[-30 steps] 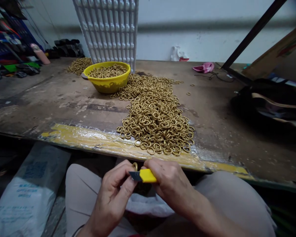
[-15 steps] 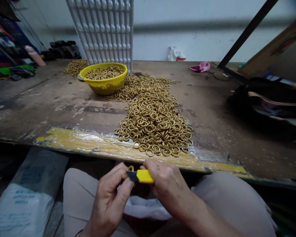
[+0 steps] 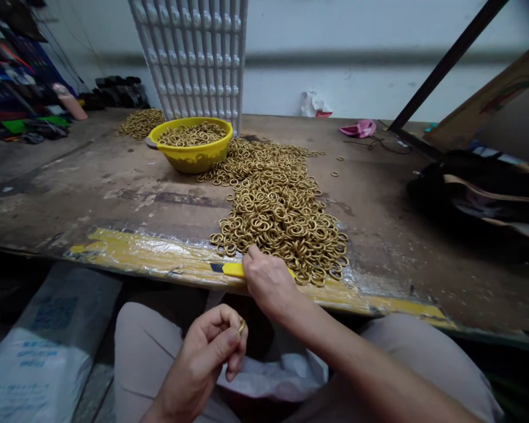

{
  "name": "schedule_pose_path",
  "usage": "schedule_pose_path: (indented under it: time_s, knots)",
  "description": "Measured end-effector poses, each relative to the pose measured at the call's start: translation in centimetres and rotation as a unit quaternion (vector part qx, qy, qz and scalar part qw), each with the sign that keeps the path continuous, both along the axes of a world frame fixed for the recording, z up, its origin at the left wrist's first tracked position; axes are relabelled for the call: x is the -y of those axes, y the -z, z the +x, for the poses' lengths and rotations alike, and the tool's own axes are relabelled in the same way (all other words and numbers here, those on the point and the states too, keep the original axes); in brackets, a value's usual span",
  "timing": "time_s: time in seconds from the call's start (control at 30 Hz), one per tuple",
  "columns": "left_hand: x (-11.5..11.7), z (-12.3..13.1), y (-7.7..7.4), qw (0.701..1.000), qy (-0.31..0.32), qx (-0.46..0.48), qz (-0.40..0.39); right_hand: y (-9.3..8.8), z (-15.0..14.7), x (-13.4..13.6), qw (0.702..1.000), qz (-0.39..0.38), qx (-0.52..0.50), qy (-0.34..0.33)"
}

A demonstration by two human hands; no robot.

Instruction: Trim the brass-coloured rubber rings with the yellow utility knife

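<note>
Between the thumb and fingers of my left hand is one brass-coloured ring, held above my lap below the table edge. My right hand grips a yellow utility knife, its dark blade pointing left. That hand is at the near edge of a heap of rings, with its fingertips by the nearest ones; whether they touch a ring is hidden. Under both hands, an open whitish bag lies between my knees.
A yellow basin full of rings stands behind the heap, with a smaller ring pile beyond it. Yellow tape covers the table's front edge. At the right lies a black bag; a printed white sack is at lower left.
My right hand has moved the knife away from the ring, up and forward to the heap's front edge. My left hand has lowered slightly, still holding the ring.
</note>
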State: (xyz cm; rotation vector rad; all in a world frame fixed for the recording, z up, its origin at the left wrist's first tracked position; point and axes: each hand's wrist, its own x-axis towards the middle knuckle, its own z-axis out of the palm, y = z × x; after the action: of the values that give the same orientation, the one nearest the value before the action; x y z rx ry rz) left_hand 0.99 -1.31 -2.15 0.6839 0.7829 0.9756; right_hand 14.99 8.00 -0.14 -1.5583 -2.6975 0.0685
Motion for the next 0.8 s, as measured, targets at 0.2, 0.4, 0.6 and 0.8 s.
schedule_pose_path:
  time_s: [0.2,0.4,0.6,0.8]
  knots:
    - [0.0,-0.6,0.4,0.995,-0.059,0.03,-0.078,0.5,-0.5,-1.1,0.999,-0.015,0.04,-0.001]
    - [-0.4,-0.1,0.1,0.992,-0.084,0.022,-0.09,0.2,0.9,-1.0,0.997,0.005,-0.078,-0.005]
    - [-0.6,0.7,-0.2,0.993,-0.08,0.03,-0.077,-0.4,2.9,0.2,0.934,-0.045,-0.354,0.02]
    - [0.0,0.6,-1.0,0.995,-0.076,0.03,-0.058,-1.4,3.6,2.6,0.934,-0.104,-0.341,0.009]
